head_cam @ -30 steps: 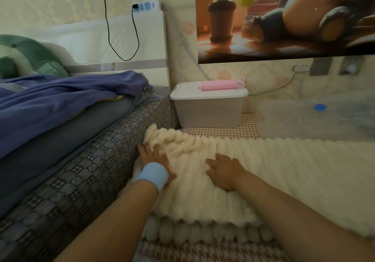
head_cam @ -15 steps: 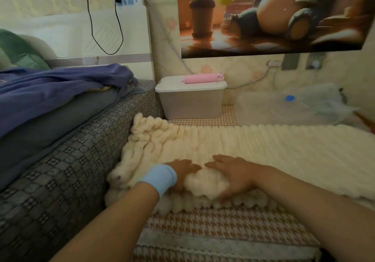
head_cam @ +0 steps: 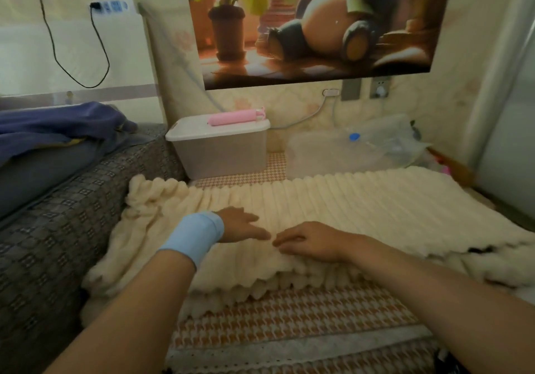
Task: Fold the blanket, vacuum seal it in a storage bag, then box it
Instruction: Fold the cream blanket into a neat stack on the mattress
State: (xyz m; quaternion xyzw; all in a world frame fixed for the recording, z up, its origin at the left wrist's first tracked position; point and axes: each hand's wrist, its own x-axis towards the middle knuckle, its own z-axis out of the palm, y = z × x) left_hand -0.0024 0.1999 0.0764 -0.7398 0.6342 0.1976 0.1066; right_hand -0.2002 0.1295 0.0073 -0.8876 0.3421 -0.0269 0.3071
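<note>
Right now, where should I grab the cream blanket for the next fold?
Probably the blanket by its rumpled left end, from the left beside the bed: it lies long left to right, already doubled along the near edge.

No text, label, brand, number or sign is legible. The power strip [head_cam: 113, 6], mounted on the wall well beyond the left hand [head_cam: 241, 224] and to its left, carries blue markings on its face. They are too small and too blurred to read.
</note>
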